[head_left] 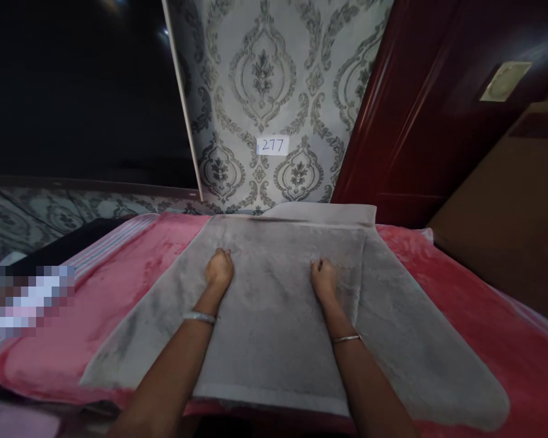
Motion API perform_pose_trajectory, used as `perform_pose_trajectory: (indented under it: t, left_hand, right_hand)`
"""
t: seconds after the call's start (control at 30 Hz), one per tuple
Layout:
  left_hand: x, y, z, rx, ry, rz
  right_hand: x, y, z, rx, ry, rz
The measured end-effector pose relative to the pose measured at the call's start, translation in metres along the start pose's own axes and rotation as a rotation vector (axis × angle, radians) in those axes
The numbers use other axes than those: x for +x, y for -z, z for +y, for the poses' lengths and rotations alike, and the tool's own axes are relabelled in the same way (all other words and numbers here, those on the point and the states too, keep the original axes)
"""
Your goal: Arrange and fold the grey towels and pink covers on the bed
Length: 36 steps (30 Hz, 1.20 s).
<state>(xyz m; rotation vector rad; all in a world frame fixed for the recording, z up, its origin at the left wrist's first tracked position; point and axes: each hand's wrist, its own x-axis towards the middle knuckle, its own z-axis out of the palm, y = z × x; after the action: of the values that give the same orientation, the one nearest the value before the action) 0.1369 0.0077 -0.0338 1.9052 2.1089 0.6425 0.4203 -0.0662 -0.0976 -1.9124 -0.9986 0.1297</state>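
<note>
A large grey plush cloth lies spread in front of me, with a folded-over layer whose edge shows at the right. It has pale strips along its near and far edges. My left hand is closed on the upper left part of the cloth, its fingers curled into the fabric. Level with it on the right, my right hand pinches the cloth, thumb and fingers together. Both arms reach straight forward, and each wrist wears a bangle.
Beneath the grey cloth is a pink and red plush cover with striped edges. Behind stands a patterned wall bearing a paper label marked 277. A large dark screen is at left; dark red panelling and a brown box are at right.
</note>
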Motion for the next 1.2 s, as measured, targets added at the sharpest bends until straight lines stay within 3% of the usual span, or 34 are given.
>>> perform_pose_trajectory:
  t: [0.3,0.57,0.83,1.13,1.2]
  left_hand:
    - [-0.002,0.011,0.002,0.02,0.014,0.015]
    - [-0.001,0.01,-0.001,0.028,0.022,-0.013]
    - [0.011,0.016,-0.017,-0.017,-0.117,-0.074]
    - [0.003,0.012,-0.013,0.019,-0.073,-0.01]
    - [0.0,0.016,-0.013,0.025,-0.119,0.064]
  right_hand:
    - [-0.001,0.003,0.0,-0.039,0.055,0.053]
    - [-0.004,0.002,-0.001,0.02,0.051,0.016]
    - [-0.001,0.01,0.002,0.095,0.133,-0.058]
    - [-0.006,0.007,0.0,-0.069,0.061,-0.044]
    - [-0.01,0.013,-0.007,-0.09,0.065,-0.015]
